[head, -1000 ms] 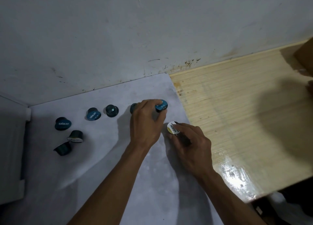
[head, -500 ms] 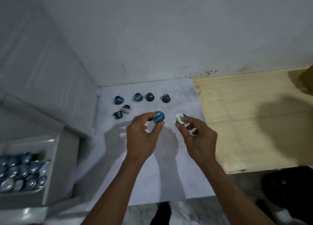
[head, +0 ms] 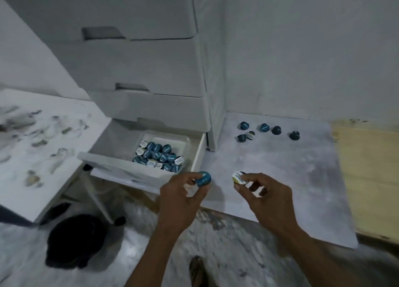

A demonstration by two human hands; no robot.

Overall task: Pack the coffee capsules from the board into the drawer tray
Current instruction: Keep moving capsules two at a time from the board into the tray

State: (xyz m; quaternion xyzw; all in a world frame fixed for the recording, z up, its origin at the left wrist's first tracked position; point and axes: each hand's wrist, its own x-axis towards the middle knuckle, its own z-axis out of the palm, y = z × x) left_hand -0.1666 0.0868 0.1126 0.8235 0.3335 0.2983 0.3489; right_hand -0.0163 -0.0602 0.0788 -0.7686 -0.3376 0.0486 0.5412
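Observation:
My left hand (head: pixel 180 197) pinches a blue coffee capsule (head: pixel 203 178) just right of the open drawer's front corner. A second capsule with a white and yellow lid (head: pixel 238 178) sits in the fingertips of my right hand (head: pixel 266 197), held over the near part of the grey board (head: pixel 280 178). Several dark blue capsules (head: pixel 264 127) lie at the back of the board. The white drawer tray (head: pixel 187 140) in the pulled-out bottom drawer holds several capsules (head: pixel 159 156), some lid up.
A white drawer cabinet (head: pixel 151 71) stands behind the open drawer. To the left is a smeared white tabletop (head: pixel 43 148) on thin legs, with a black round object (head: pixel 75 241) on the floor below. A wooden surface (head: pixel 371 178) adjoins the board on the right.
Both hands lifted a capsule off the board and carried it left and toward me. The view swung left, bringing the open drawer and its tray into sight.

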